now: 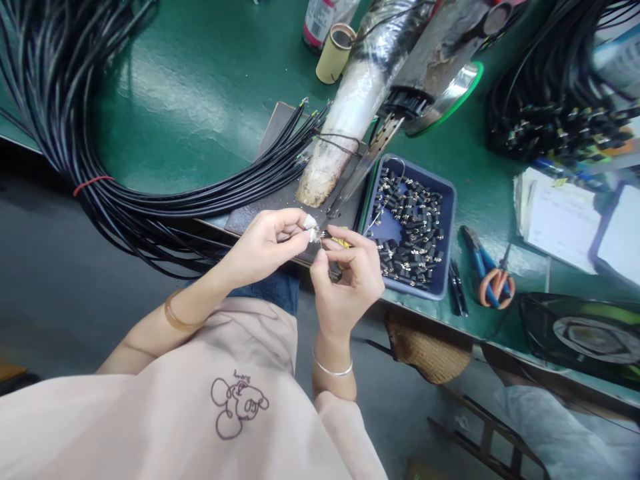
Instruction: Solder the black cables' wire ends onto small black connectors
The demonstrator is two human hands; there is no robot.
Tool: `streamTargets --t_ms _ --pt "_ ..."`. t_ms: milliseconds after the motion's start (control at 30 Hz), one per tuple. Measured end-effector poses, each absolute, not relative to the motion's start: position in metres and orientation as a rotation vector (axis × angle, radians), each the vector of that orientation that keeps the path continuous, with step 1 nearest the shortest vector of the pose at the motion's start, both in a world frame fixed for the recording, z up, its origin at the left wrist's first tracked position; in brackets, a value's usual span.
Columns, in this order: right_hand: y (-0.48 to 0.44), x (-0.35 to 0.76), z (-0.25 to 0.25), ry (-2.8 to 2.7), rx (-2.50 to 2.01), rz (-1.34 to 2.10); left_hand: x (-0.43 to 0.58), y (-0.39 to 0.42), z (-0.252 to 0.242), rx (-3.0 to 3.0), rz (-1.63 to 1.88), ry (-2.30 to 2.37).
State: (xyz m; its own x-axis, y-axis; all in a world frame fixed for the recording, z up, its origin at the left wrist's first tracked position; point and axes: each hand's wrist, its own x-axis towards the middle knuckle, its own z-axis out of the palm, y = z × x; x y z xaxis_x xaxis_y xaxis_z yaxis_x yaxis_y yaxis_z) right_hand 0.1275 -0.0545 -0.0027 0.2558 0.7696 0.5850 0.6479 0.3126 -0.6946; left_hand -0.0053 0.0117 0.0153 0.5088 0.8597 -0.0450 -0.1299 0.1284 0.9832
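My left hand [265, 243] pinches the end of a thin cable between taped fingertips, at the table's front edge. My right hand [347, 277] meets it from the right, its fingers closed on a small black connector [325, 235] with a bit of yellow showing. The two hands touch at the fingertips. Just right of them a blue tray [447, 200] holds several small black connectors [413, 227]. A thick bundle of black cables [150, 207] curves in from the left, its stripped ends lying on a dark board [280, 133].
A wrapped, worn machine arm [350, 113] leans over the board. Blue and orange pliers [487, 277] lie right of the tray. Papers [560, 220], another cable coil [550, 100], a cardboard tube [334, 53] and a bottle [320, 20] stand on the green table [200, 87].
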Motion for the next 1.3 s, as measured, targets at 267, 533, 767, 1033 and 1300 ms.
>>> streamTargets --t_ms 267,533,767,1033,1300 --pt "-0.059 0.125 -0.001 -1.427 -1.379 0.155 -0.005 0.012 0.018 1.193 0.818 0.765" --pt "-0.064 0.127 -0.003 -1.540 -1.379 0.040 -0.004 0.010 0.019 1.140 0.779 0.800" --pt "-0.065 0.129 -0.007 -1.578 -1.372 -0.083 -0.006 0.008 0.018 1.168 0.758 0.783" --pt "-0.068 0.130 -0.011 -1.520 -1.318 -0.221 -0.014 0.000 0.011 1.262 0.840 0.839" --pt "-0.063 0.124 -0.005 -1.217 -1.362 0.560 -0.023 -0.003 0.015 1.347 0.828 0.819"
